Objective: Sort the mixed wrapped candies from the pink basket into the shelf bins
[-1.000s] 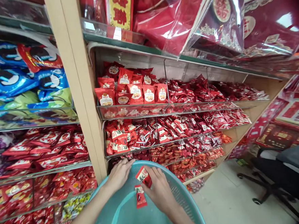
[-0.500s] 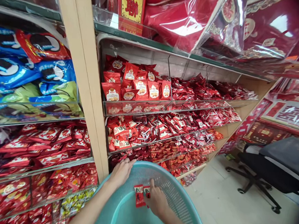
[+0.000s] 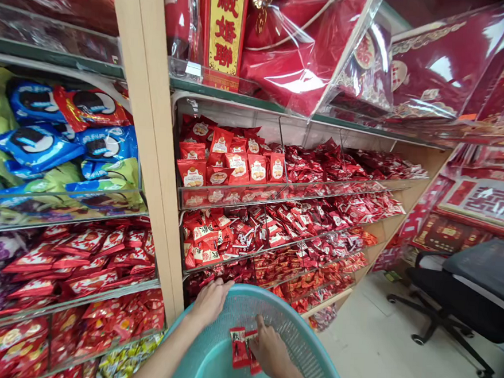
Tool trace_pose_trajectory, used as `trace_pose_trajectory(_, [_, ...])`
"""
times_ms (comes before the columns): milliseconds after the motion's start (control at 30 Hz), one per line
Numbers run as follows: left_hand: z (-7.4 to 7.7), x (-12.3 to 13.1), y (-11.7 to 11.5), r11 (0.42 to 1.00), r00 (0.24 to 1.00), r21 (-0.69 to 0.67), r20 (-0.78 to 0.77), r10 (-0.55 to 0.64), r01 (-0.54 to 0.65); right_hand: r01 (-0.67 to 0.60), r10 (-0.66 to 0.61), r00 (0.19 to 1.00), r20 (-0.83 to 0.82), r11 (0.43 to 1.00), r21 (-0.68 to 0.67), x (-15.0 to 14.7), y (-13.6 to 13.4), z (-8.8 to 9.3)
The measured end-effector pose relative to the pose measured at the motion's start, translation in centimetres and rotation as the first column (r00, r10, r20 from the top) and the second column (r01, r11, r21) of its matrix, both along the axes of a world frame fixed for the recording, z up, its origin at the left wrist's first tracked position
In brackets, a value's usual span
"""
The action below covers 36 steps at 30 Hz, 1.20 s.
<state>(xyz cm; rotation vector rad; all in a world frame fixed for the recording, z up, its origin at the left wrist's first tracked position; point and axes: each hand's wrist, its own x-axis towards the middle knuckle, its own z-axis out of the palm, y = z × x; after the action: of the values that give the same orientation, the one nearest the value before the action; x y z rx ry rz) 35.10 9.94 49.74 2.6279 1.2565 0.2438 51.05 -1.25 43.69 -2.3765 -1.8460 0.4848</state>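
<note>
Clock directions from the centre of the head view. Two small red foil packets (image 3: 241,348) with white labels and dark characters lie side by side at about 6 o'clock, inside a round teal plastic mesh basket (image 3: 244,295), up against its inner mesh wall. So far those two are the only items visible in the basket; its lower part is cut off by the frame edge, so anything further down can't be seen. The shelf bins hold many more packets, stacked and heaped.

Right hand (image 3: 270,350) is at about 5 o'clock, over the packets, fingers touching the right-hand one. Grip on it unclear: partly hidden, can't tell if pinching or just resting. Left hand (image 3: 209,302) is at about 6 o'clock on the far basket rim, fingers curled over it, so clenched on the basket, nothing else held.

Around: a pale wooden shelf upright (image 3: 153,119) runs from 12 to 7 o'clock side of view. Glass-fronted bins of red biscuit packets (image 3: 219,158) sit just above the basket, and blue-and-green snack bags (image 3: 39,139) at 9 to 10 o'clock. Glossy red packaged goods in clear plastic (image 3: 305,49) fill the top shelf at 12 to 1 o'clock. A black mesh office chair on castors (image 3: 456,295) stands at 3 to 4 o'clock on the pale tile floor (image 3: 366,341), well apart from the basket. Nothing sits between the hands and the packets.
</note>
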Motion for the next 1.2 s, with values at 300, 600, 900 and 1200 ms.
trace_pose_trajectory(300, [1.2,0.5,-0.1,0.997,0.998,0.038,0.018,0.065,-0.065,-0.067,0.062,0.997,0.045,0.992,0.104,1.2,0.8,5.0])
trace_pose_trajectory(600, [1.4,-0.5,-0.7,0.994,0.992,0.056,0.084,0.09,-0.095,-0.187,0.205,0.978,-0.021,0.926,0.329,-2.3,0.3,14.3])
trace_pose_trajectory(900, [2.6,-1.3,-1.8,0.993,0.996,0.077,0.004,0.093,-0.093,-0.08,0.359,0.886,-0.294,0.741,0.666,-3.6,4.6,18.8])
trace_pose_trajectory(1200, [1.0,-2.6,-1.8,0.994,0.995,0.071,0.06,0.082,-0.086,-0.07,0.269,0.957,-0.106,0.57,0.819,-8.6,9.2,20.7])
